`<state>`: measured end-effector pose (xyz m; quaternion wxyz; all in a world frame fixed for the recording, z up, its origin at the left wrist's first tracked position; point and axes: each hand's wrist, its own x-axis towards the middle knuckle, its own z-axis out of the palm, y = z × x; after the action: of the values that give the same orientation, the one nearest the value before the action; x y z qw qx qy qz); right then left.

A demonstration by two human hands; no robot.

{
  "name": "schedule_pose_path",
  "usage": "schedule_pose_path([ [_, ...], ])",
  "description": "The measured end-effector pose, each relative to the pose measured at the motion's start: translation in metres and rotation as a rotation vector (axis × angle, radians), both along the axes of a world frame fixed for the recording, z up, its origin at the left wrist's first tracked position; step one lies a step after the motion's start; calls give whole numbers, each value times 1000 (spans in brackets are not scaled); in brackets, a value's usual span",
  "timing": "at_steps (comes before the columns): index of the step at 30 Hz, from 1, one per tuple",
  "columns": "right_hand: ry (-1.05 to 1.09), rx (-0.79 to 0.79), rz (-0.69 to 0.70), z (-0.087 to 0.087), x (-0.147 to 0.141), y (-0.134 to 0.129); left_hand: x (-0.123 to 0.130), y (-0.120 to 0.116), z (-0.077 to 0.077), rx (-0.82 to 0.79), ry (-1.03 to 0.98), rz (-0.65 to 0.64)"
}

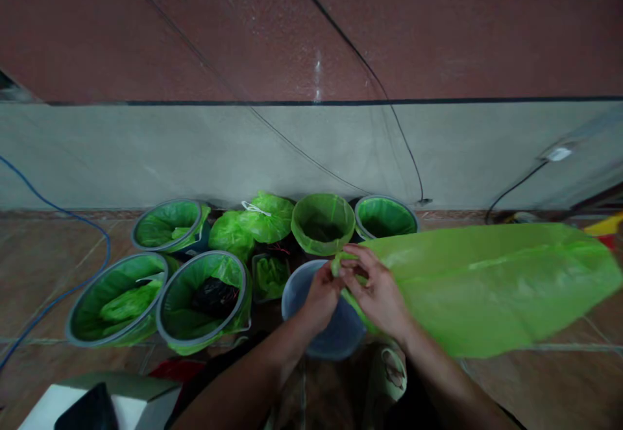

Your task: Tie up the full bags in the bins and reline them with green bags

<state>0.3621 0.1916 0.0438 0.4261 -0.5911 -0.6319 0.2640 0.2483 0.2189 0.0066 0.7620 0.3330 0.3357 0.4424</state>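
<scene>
A large green plastic bag (501, 287) stretches out flat to the right, its near end bunched between my two hands. My left hand (324, 290) pinches the gathered end of the bag. Beside it, my right hand (372, 284) has curled fingers closed on the same bunched plastic. Under both hands stands a bluish-grey bin (335, 336) with no liner visible on its rim; my hands and forearms hide part of it.
Several green-lined bins stand leftward, one (204, 339) holding a black bag. Two lined bins (324, 222) (387, 216) and tied green bags (267, 216) sit by the wall. A white box (146, 410) is at lower left; a blue cable (63, 294) crosses the floor.
</scene>
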Motion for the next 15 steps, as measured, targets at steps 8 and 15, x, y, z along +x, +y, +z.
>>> schedule_pose_path([
  [8,-420,5,4,-10,30,-10,-15,8,7,-60,160,93],
  [15,-376,2,50,-15,27,-9,-24,16,1,160,545,194],
])
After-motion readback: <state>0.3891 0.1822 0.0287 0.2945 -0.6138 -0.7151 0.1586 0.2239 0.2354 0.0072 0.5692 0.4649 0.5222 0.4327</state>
